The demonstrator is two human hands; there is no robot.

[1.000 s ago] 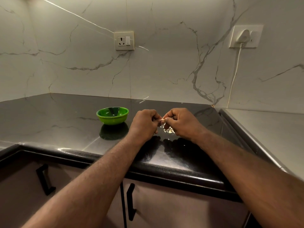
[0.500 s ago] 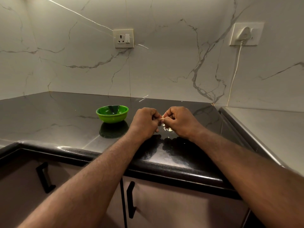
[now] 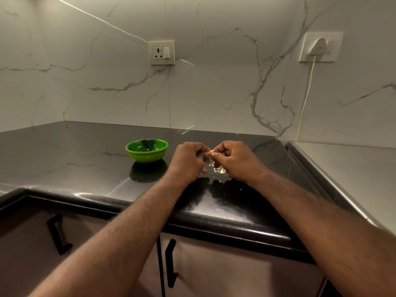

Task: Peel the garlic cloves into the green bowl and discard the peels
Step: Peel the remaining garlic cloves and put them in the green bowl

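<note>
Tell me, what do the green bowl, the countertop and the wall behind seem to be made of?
Green bowl: probably plastic or melamine, glossy; uniform bright colour with soft highlights. Countertop: likely polished dark stone, perhaps granite; pale veins and a mirror-like reflection of the bowl. Wall: marble-look tile or slab, smooth; grey veining and straight seams.

Behind the grip we see a white marble wall (image 3: 214, 82) with grey veins. Above the grip and to the left sits a socket (image 3: 161, 52) with a switch. High on the right a white plug (image 3: 319, 46) fills a second socket, and its cable (image 3: 306, 99) hangs down. Under the grip lies a glossy black countertop (image 3: 64, 151); to the right is a grey surface (image 3: 353, 168). Below, nearer to us, brown cabinet doors (image 3: 235, 271) carry black handles (image 3: 171, 262).
</note>
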